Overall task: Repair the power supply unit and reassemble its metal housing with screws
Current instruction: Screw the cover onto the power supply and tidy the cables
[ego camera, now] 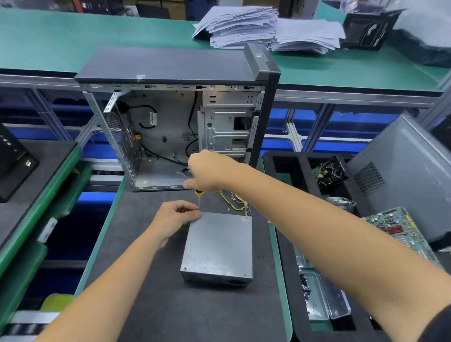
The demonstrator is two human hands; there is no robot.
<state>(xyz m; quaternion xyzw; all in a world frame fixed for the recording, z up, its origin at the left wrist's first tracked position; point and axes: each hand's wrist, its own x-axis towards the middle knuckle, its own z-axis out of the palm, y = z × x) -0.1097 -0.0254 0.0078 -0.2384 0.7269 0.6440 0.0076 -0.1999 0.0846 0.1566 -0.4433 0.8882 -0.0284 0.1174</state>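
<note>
Dark matted worktop (140, 284) carries the task: left hand (175, 219) pinches a screw at the boxy grey metal power supply (219, 245), far-left corner; right hand (208, 171) clenches the yellow-handled screwdriver (199, 198). Housing looks rigid, heavy, best steadied by its edges.

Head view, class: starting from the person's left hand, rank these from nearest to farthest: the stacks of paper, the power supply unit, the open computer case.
From the left hand:
1. Power supply unit: right beside the fingers, at its far left corner.
2. Open computer case: standing upright behind the unit on the same mat.
3. Stacks of paper: on the green bench beyond the case, toward the right.
</note>
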